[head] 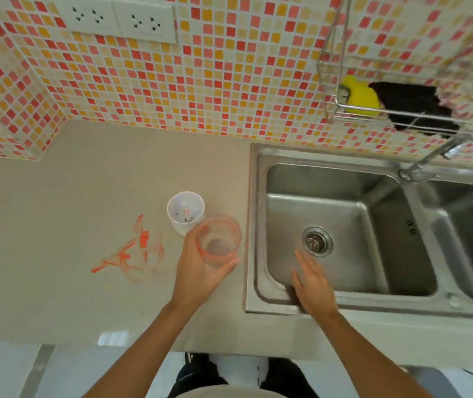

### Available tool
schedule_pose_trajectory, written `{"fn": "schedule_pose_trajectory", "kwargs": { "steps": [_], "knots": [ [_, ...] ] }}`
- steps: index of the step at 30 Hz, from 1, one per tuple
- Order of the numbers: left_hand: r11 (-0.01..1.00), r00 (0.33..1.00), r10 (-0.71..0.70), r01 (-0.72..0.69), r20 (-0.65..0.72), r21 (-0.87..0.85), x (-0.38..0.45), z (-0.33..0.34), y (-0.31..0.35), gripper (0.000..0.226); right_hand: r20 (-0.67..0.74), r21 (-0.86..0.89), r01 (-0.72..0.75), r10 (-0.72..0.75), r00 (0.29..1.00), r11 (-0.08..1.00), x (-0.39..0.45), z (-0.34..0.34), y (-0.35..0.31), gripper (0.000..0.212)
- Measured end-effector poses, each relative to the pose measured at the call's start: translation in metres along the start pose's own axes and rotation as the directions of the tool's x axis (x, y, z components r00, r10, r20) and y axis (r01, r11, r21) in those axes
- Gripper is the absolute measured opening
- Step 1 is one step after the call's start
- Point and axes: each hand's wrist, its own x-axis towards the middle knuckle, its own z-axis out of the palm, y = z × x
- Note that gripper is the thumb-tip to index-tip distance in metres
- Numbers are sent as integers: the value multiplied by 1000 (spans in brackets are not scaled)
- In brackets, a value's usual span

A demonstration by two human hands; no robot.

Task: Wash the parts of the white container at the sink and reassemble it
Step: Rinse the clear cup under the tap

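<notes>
We stand at the bench with the washing hardly begun, as far as we can judge. The white container sits upright on the bench, left of the sink, mouth facing up, with small dark and reddish specks on its inner floor, so it looks unwashed. Our left hand is wrapped around a clear cup with an orange tint at its rim, just near and right of the white container, almost touching it; we take it for one of the container's parts, though we cannot be sure. It too stands upright, long axis vertical, open end up, and it seems to rest on the bench or sit just above it; we cannot tell which.

Our right hand holds nothing: fingers spread and loosely extended over the near left part of the sink basin, pointing toward the drain. The basin looks dry and no water runs from the tap at the far right. A yellow sponge and a dark cloth lie in the wire rack on the tiled wall, untouched.

Orange smears mark the bench to the left of the container.

What remains, by our reckoning, is nearly everything: carrying both pieces to the sink, wetting, scrubbing, rinsing, then fitting them back together.
</notes>
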Motion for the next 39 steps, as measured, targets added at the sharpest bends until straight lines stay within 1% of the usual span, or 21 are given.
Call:
{"fn": "schedule_pose_trajectory", "kwargs": {
  "steps": [2,4,6,10,12,14,16,18,20,22,24,26,28,32,33,35,39],
  "knots": [
    [998,996,-43,46,84,-31,-5,42,-2,88,15,-75,-4,5,1000,997,-17,-12,34,52],
    [996,988,-87,89,124,-10,-13,82,0,89,19,-109,-24,27,999,994,-30,-24,69,51],
    [994,983,-106,103,148,29,-20,119,5,83,23,-114,-48,51,998,992,-35,-34,101,52],
    [981,968,-82,38,236,189,-24,179,4,79,69,-124,30,-22,997,992,-26,-46,145,62],
    [945,963,-43,-47,267,322,-21,201,-3,79,80,-135,44,-33,996,990,-19,-52,156,61],
    [862,957,-8,-140,289,487,-16,215,-8,80,80,-110,13,-4,997,994,-15,-54,163,60],
    [752,948,46,-240,314,614,-11,222,-11,77,88,-85,2,6,996,996,-13,-51,166,63],
    [650,938,95,-313,334,693,-6,226,-14,72,106,-79,-4,13,994,997,-11,-47,167,58],
    [546,933,109,-345,344,763,-2,227,-15,71,115,-90,4,6,993,996,-10,-45,169,51],
    [428,918,103,-389,383,816,4,227,-13,72,113,-104,13,-1,994,994,-10,-44,170,55],
    [327,898,115,-438,425,838,8,228,-12,71,112,-115,27,-14,994,993,-10,-43,171,58],
    [241,887,144,-462,440,854,10,229,-8,65,127,-132,39,-22,992,990,-9,-41,171,51],
    [152,880,171,-467,442,871,12,229,-6,59,139,-135,44,-25,990,990,-9,-40,172,49],
    [26,864,212,-472,456,881,13,231,-3,55,136,-168,56,-33,990,984,-8,-40,172,50],
    [-2,862,215,-469,458,883,14,231,-1,55,135,-165,56,-33,990,985,-8,-40,172,51],
    [-29,867,180,-467,464,884,13,233,3,61,138,-160,59,-37,990,985,-8,-38,174,51],
    [-118,893,87,-430,441,895,15,235,4,81,128,-146,65,-47,991,987,-7,-35,177,51]
  ]
}}
